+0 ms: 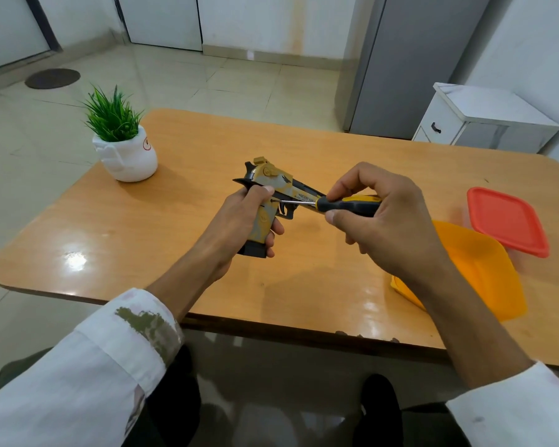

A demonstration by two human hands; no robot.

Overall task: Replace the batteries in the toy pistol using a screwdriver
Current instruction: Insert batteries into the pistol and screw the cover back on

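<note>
Toy pistol (273,180) held above middle of bench (142,237), not resting on it, barrel end hidden behind right hand (388,221). Left hand (239,217): grip wrapped round pistol handle, thumb on top. Right hand: grip pinching black-yellow screwdriver (352,206) between thumb and fingers; shaft tip touching side of pistol handle, just under left thumb. Orange container (484,272) at near right edge, red lid (507,221) just beyond it. Potted plant (123,146) near far left corner.
</note>
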